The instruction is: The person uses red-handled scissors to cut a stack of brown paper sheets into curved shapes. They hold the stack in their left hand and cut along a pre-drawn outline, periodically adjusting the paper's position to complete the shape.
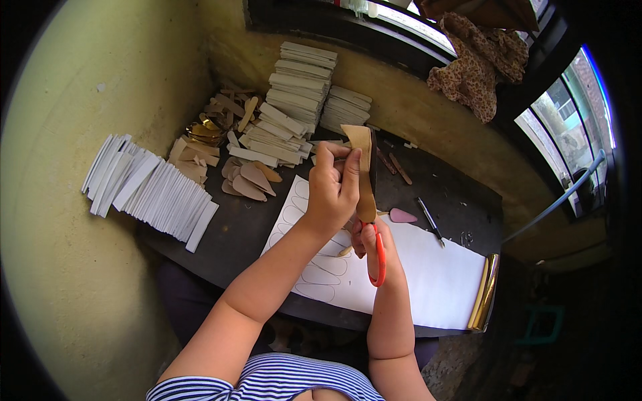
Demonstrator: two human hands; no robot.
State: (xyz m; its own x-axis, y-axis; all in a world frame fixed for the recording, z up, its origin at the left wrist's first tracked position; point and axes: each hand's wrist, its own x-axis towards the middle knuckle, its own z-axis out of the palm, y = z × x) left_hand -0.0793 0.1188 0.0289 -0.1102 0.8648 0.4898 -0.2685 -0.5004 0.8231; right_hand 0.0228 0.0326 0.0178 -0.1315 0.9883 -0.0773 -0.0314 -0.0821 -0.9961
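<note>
My left hand point(334, 177) pinches a tan strip of sheet material point(365, 180) between thumb and fingers, raised above the table. The strip hangs down toward my right hand point(374, 244), whose fingers are wrapped round the orange handles of a pair of scissors point(380, 267). The scissors point upward; their blades lie along the strip and are mostly hidden by it. Below both hands a white sheet point(428, 274) lies on the dark table, with several rounded outlines drawn along its left part. A small pink rounded piece point(402, 215) rests at its far edge.
White strips stand in a long row point(154, 187) on the left and in tall stacks point(301, 83) at the back. Tan cut pieces point(249, 179) lie between them. A pen point(431, 222) lies on the sheet's right part. A gold roll point(486, 293) sits at the sheet's right end.
</note>
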